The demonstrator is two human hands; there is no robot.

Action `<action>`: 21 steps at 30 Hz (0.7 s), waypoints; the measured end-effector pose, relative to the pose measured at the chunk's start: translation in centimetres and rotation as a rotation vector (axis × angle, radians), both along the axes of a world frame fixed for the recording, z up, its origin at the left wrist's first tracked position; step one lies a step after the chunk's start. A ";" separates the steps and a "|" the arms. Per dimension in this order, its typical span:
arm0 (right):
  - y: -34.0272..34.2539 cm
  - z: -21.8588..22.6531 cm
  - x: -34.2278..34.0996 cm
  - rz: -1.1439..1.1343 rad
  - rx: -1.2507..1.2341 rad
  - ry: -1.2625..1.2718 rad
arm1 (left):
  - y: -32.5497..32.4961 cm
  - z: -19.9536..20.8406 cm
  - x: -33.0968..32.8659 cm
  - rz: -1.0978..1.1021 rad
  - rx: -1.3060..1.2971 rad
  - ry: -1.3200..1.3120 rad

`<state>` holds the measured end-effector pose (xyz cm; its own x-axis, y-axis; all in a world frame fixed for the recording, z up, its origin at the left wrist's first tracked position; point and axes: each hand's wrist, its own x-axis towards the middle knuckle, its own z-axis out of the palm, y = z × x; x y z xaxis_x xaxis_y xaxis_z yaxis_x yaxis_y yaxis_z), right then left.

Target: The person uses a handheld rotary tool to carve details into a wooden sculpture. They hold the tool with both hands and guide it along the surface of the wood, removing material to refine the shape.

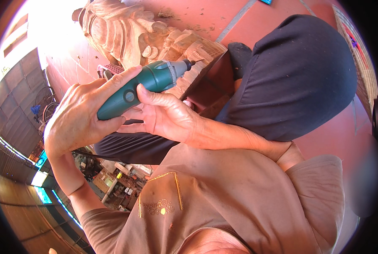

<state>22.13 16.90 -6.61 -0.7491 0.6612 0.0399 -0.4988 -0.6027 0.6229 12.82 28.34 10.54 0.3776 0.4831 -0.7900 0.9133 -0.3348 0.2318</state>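
Note:
A green rotary tool (149, 80) with a grey nose is held out in front of my chest, its thin bit pointing to the upper right. Around its rear end my left hand (81, 110) is closed, fingers over the top and thumb underneath. My right hand (170, 114) has its thumb pressed on the tool's side, with its fingers reaching below the body, partly hidden. Just beyond the tool lies a carved wooden figure (121, 36) with draped folds and round coin-like discs. The bit shows over the figure's near end; whether it touches the wood, I cannot tell.
My dark-trousered knee (299, 76) rises right of the carving. Wood chips (165, 13) lie scattered on the red tiled floor (206, 19). Shelves crowded with small items (121, 184) stand at the lower left, near a corrugated metal wall (15, 89). A bicycle wheel (49, 112) shows there too.

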 end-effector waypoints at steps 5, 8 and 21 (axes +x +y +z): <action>0.5 0.1 0.0 0.017 0.002 -0.012 | 0.0 -0.2 -0.4 -0.018 0.035 -0.014; 0.6 0.1 -0.2 0.026 0.006 -0.021 | -0.2 -0.2 -0.8 -0.021 0.058 -0.022; 0.8 -0.2 -0.9 0.034 0.023 -0.083 | -0.5 -0.3 -1.7 0.004 0.093 -0.009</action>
<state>21.28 17.73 -6.76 -0.7726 0.6349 -0.0082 -0.5269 -0.6338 0.5663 11.12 27.82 10.23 0.3820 0.5559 -0.7383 0.9129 -0.3513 0.2078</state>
